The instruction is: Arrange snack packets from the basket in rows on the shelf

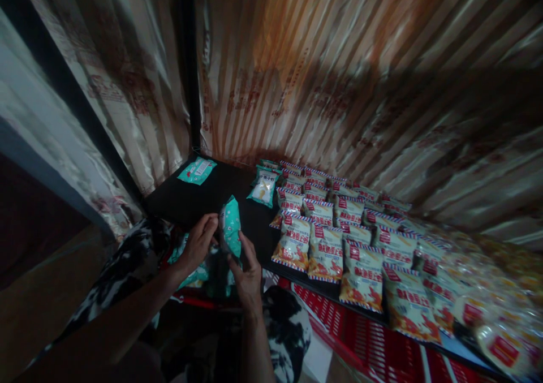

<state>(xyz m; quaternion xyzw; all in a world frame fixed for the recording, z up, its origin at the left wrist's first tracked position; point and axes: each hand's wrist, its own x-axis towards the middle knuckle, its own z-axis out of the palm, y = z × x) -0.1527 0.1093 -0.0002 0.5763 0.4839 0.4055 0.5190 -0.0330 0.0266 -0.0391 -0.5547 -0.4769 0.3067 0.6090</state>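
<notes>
The held packet, at 8 o'clock, is partly hidden: the right hand covers its lower end, and its far face is out of sight. Whether the left hand presses on it cannot be told. Toward 7 o'clock, the left forearm hides some green packets, and shadow swallows much of their red basket. At 9 o'clock, a flat green packet has print too small to read. Rear snack bags at 3 o'clock are masked by nearer ones; toward 4 o'clock, clear packs blur together. The curtain is cut off at 12 o'clock.
</notes>
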